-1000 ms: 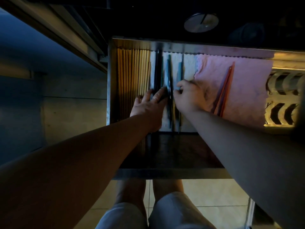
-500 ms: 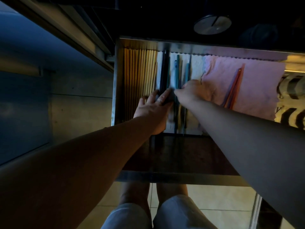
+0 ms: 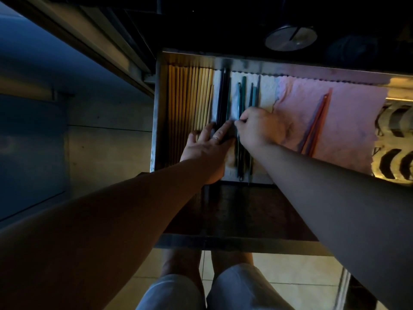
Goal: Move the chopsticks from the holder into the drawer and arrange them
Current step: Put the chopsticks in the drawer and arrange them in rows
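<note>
Chopsticks, wooden [image 3: 190, 108]: pale yellow, packed side by side along the left wall of the drawer, running front to back.
Chopsticks, black [image 3: 222, 97]: close bundle just right of the wooden ones, on a white liner [image 3: 267, 90].
Chopsticks, teal [image 3: 242, 95]: loose, slightly uneven group right of the black bundle, tips at differing heights, near ends reaching toward the front of the liner.
Chopsticks, orange and purple [image 3: 317, 124]: thin pair lying tilted on a pink cloth [image 3: 348, 121], well apart from the rest.
Drawer [image 3: 223, 243]: metal, pulled open, front rim nearest the viewer; dark bare floor between liner and front rim.
Left hand [image 3: 206, 146]: laid flat, fingers spread, resting across the near ends of the wooden and black chopsticks; ring on one finger; covering those ends.
Right hand [image 3: 260, 128]: fingers curled together, fingertips pinched on a teal chopstick at its middle; hiding the middle of the teal group and part of the liner.
Forearms: both bare, crossing the lower picture and hiding much of the drawer front.
Right of drawer: black-and-cream patterned surface [image 3: 395, 148], partly cut off.
Above drawer: dark recess with a round metal disc [image 3: 290, 38]; details too dim to tell.
Below: tiled floor [image 3: 297, 278], knees in light shorts.
</note>
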